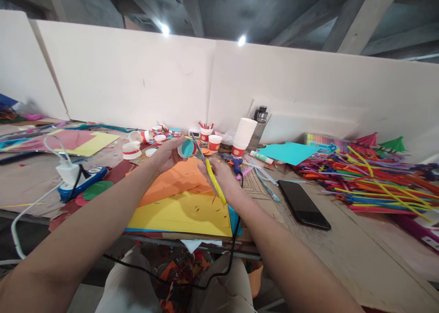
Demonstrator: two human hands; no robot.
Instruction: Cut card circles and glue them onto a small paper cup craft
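My left hand (167, 156) grips a small paper cup (187, 148) with a teal inside, held on its side above the table. My right hand (219, 176) is closed on yellow-handled scissors (213, 178), whose blades reach up to the cup's rim. Both hands hover over a stack of orange (174, 180) and yellow paper sheets (181, 214) at the table's near edge.
A black phone (303, 204) lies to the right. Further right is a heap of coloured pipe cleaners (370, 178). A stack of white cups (243, 137), cut cup pieces (132, 149), a glue gun (235, 162), a power strip with charger (77, 178) and a teal sheet (290, 152) surround the hands.
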